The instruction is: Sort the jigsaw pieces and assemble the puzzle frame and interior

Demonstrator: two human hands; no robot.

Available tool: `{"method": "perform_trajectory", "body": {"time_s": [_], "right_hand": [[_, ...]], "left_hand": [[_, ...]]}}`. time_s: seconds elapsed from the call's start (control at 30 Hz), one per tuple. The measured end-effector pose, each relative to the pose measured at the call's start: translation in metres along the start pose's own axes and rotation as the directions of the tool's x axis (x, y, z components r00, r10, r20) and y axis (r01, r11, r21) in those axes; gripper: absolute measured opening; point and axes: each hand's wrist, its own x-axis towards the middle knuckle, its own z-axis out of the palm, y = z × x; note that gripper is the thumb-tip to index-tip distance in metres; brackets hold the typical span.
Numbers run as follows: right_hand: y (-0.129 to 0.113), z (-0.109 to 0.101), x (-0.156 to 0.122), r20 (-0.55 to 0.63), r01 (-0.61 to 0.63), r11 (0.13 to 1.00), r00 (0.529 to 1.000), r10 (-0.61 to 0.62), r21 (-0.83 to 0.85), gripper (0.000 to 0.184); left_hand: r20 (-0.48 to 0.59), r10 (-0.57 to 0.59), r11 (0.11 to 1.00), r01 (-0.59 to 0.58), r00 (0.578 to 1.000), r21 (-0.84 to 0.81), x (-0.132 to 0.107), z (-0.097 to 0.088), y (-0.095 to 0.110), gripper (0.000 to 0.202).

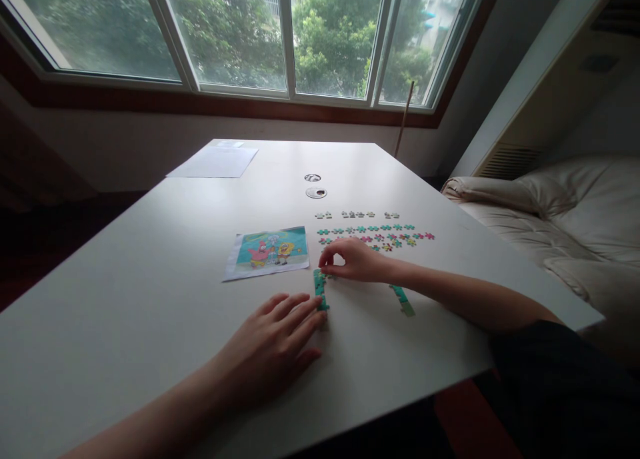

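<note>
A short green strip of joined puzzle pieces (319,287) lies upright on the white table (150,259). My left hand (273,342) rests flat with fingers stretched out, fingertips touching the strip's near end. My right hand (353,260) is curled at the strip's far end, fingers pinched on a small piece there. Loose puzzle pieces (375,236) lie in rows just beyond my right hand. A second joined green strip (403,299) lies partly under my right forearm. A colourful cartoon reference picture (267,251) lies left of the strip.
A sheet of paper (215,161) lies at the table's far left. Two round cable holes (315,186) sit mid-table. A cream sofa (560,212) stands to the right, close to the table edge. Windows (280,39) run along the far wall.
</note>
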Motion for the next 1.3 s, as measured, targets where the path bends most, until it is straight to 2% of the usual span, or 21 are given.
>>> {"method": "perform_trajectory", "body": {"time_s": [0.17,0.47,1.3], "right_hand": [[0.0001,0.0023,-0.0007,0.012,-0.021,1.0,1.0,0.021,0.01,0.011],[-0.0009,0.0054,-0.0006,0.029,-0.016,1.0,0.999,0.016,-0.01,0.012],[0.001,0.0061,0.0003,0.033,0.001,1.0,0.999,0.0,-0.031,0.01]], "left_hand": [[0.029,-0.025,0.999,0.024,0.999,0.037,0.0003,0.0022,-0.0053,0.038],[0.1,-0.056,0.998,0.057,0.993,-0.004,0.0034,0.0007,-0.0082,0.04],[0.092,-0.067,0.997,0.063,0.994,0.043,0.0018,-0.0007,-0.0026,0.036]]}}
